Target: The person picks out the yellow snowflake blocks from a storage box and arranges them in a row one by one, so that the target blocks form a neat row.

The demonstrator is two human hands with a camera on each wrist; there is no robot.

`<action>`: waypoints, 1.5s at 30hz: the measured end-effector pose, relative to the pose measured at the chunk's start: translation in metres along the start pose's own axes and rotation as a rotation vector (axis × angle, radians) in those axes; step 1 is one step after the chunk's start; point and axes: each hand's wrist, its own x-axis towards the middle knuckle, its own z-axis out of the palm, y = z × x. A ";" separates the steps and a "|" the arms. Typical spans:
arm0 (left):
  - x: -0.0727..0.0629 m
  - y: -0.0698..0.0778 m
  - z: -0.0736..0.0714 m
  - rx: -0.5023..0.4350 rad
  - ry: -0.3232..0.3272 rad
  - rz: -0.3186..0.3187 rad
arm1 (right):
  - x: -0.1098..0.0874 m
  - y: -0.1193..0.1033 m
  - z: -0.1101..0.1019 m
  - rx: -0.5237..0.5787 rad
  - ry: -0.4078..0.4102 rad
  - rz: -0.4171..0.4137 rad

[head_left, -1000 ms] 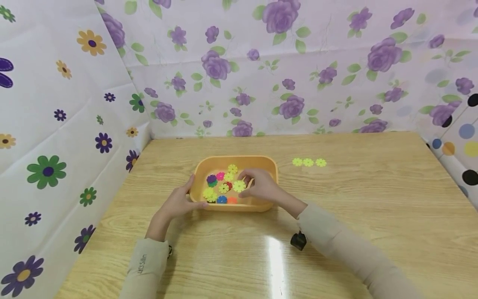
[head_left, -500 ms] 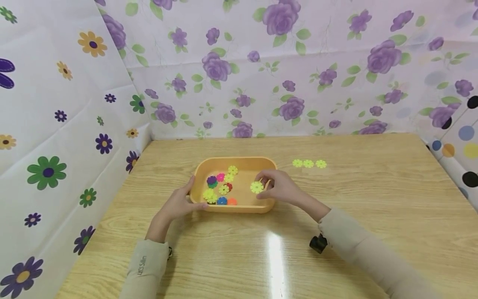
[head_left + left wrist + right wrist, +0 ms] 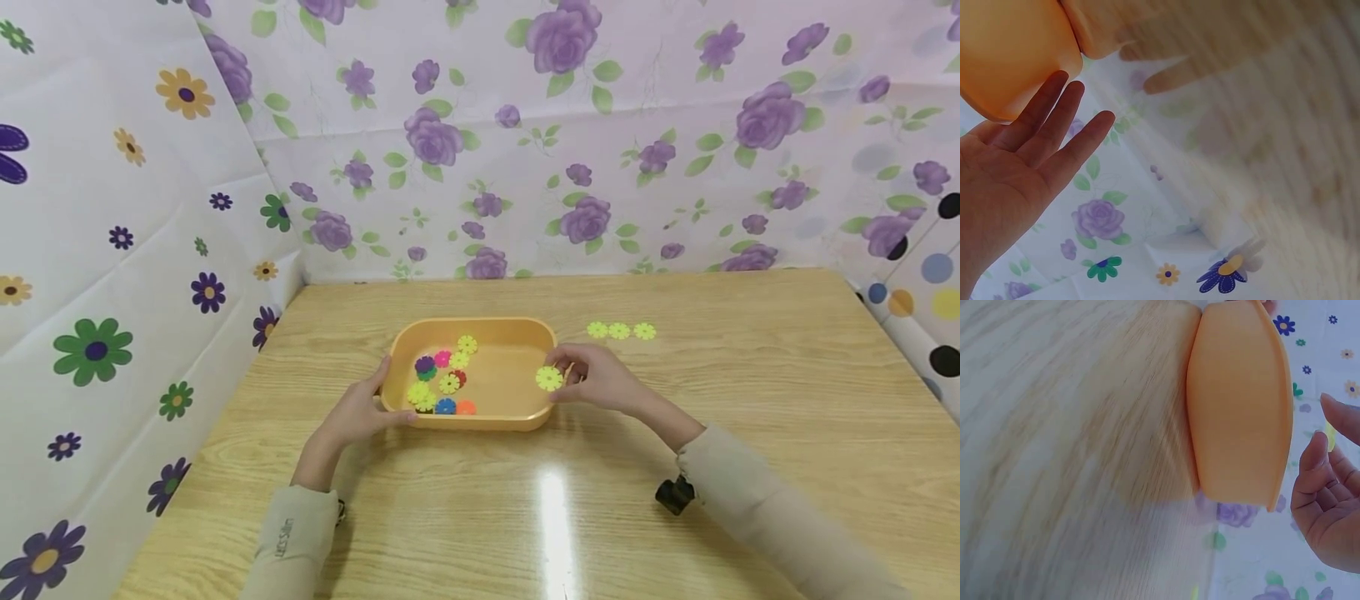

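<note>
A yellow flower-shaped plastic disc (image 3: 550,378) is pinched between the thumb and fingers of my right hand (image 3: 606,381), at the right rim of an orange tray (image 3: 517,423). In the right wrist view, only a sliver of the disc (image 3: 1330,436) shows behind the fingers. My left hand (image 3: 358,410) rests against the tray's left end, its thumb along the front rim. Straight fingers (image 3: 1054,128) show beside the tray's wall (image 3: 1013,59) in the left wrist view. Inside the tray, several flower discs lie toward the left, among them yellow ones (image 3: 422,393), a blue one (image 3: 446,407) and an orange one (image 3: 466,407).
A row of three yellow flower discs (image 3: 619,331) lies on the wooden table (image 3: 750,367) beyond the tray's right end. Flowered cloth (image 3: 525,167) hangs behind the table and along its left side. A small black device (image 3: 675,495) hangs at the right wrist.
My right hand has moved right with the yellow disc, from over the middle of the tray to its right rim. The left hand stays at the tray's left end.
</note>
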 end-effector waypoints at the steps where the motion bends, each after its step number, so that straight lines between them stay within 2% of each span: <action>1: 0.000 0.000 0.000 -0.001 0.001 0.000 | -0.001 0.001 -0.002 0.000 0.002 0.001; 7: 0.000 -0.001 0.001 -0.008 0.011 0.004 | -0.008 0.008 -0.012 -0.017 0.017 -0.002; 13: 0.000 -0.001 0.001 -0.009 0.017 0.028 | -0.016 0.019 -0.023 -0.054 0.038 0.033; 21: -0.001 -0.001 0.000 -0.014 0.016 0.026 | -0.023 0.030 -0.037 -0.108 0.060 0.053; 26: -0.002 -0.002 0.002 -0.011 0.024 0.036 | -0.027 0.042 -0.050 -0.119 0.091 0.119; 32: 0.000 -0.002 0.002 -0.012 0.017 0.014 | -0.033 0.056 -0.071 -0.140 0.125 0.219; 37: 0.000 -0.002 0.002 -0.012 0.014 -0.006 | -0.039 0.067 -0.087 -0.173 0.146 0.269; 45: -0.001 -0.002 0.001 -0.006 0.016 0.008 | -0.041 0.083 -0.110 -0.226 0.162 0.326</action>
